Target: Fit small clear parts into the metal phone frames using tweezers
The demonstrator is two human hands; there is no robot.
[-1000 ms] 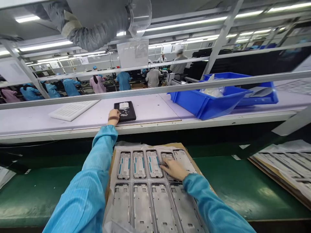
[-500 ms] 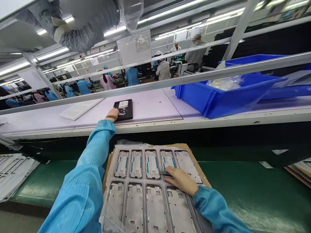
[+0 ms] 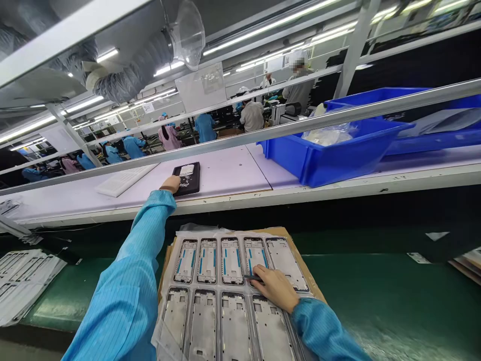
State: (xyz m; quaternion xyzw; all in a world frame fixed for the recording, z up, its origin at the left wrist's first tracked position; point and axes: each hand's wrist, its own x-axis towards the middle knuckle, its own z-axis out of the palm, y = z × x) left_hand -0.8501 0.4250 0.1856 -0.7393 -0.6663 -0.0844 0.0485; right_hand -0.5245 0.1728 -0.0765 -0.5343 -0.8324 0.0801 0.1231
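Observation:
My right hand lies on a tray of metal phone mid-frames, pinching a thin dark tool whose tip rests on the fourth frame of the upper row. These frames stand in two rows on a plastic film over a cardboard sheet. The upper row carries blue strips, and the lower row shows bare metal. Far ahead, my left hand touches the near edge of a black pad on the white bench. Its fingers are mostly hidden. A small white piece and bright specks lie on the pad.
A white perforated plate lies left of the pad. Blue plastic bins holding clear bags stand on the bench at right. A stack of metal frames lies on the green belt at left. A metal rail runs above the bench, with co-workers beyond.
The view has rolled and tilted, so the scene sits slanted. My right hand has shifted down the tray and the dark tool now shows at its fingertips. My left hand stays at the pad.

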